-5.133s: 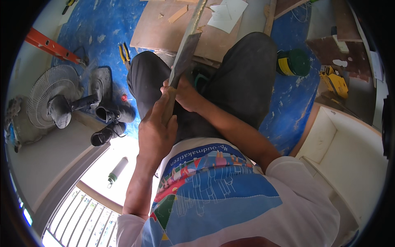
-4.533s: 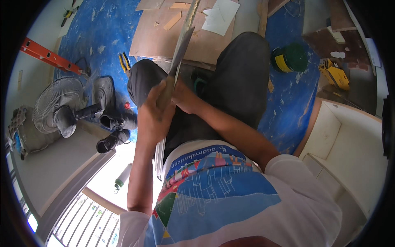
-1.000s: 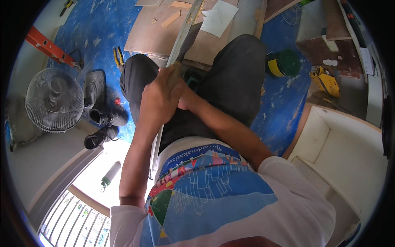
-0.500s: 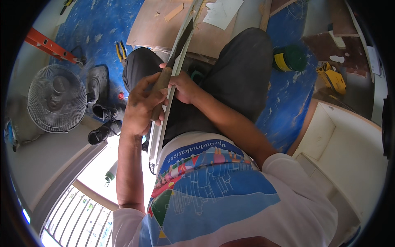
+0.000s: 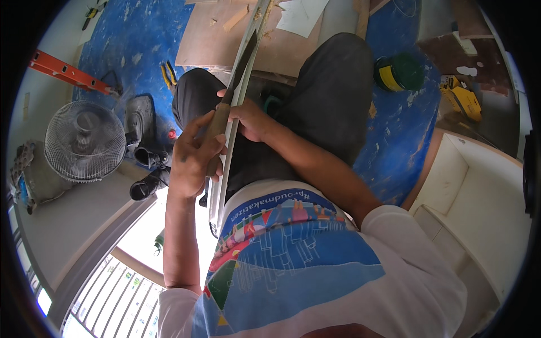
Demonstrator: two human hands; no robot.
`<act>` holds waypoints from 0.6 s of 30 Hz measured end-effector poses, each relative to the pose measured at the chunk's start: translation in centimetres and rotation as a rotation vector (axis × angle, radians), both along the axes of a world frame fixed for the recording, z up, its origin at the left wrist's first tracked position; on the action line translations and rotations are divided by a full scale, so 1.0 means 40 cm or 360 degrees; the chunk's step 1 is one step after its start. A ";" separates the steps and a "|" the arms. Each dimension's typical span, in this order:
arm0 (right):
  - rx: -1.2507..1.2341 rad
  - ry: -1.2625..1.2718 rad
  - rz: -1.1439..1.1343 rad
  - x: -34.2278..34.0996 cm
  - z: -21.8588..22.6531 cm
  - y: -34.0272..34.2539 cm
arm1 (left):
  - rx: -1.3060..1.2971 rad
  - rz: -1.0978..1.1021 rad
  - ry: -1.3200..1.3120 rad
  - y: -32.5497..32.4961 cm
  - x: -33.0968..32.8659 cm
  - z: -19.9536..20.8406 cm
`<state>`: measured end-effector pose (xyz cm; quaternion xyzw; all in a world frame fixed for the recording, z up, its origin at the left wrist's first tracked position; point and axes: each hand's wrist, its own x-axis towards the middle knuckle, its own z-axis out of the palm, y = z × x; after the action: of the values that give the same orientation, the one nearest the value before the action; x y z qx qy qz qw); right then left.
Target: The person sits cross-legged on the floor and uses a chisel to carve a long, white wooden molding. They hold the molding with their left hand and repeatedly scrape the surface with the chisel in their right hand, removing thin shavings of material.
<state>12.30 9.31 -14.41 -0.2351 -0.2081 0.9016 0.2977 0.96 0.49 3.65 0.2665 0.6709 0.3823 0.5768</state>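
Note:
My left hand (image 5: pixel 191 155) is closed round the wooden handle of what looks like a chisel (image 5: pixel 243 61), its long dark blade pointing away from me. The blade lies along a long, narrow white strip (image 5: pixel 216 194) that runs from my waist out between my knees. Close to where blade meets handle, my right hand (image 5: pixel 252 119) grips the strip; its fingertips are partly hidden behind it. Wood shavings (image 5: pixel 265 35) cling to the strip's far part.
Ahead lies a wooden board (image 5: pixel 205 42) with scraps and a white sheet (image 5: pixel 301 16). Pliers (image 5: pixel 168 75), a fan (image 5: pixel 84 141), black boots (image 5: pixel 141 121) and an orange ladder (image 5: pixel 70 72) are at left. A green tub (image 5: pixel 407 72), a yellow box (image 5: pixel 465 100) and a white cabinet (image 5: pixel 484 191) stand right.
The chisel has slid slightly back toward me along the strip, my left hand with it. My right hand keeps its grip on the strip. The whole view has shifted a little.

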 end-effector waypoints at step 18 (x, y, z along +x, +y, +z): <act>-0.0040 0.0149 0.0104 0.008 0.010 -0.003 | 0.0087 -0.0083 0.0099 0.092 0.003 -0.047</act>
<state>12.62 9.19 -13.99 -0.1893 -0.1902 0.9234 0.2745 1.07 4.17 1.77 0.3113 0.6706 0.3771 0.5579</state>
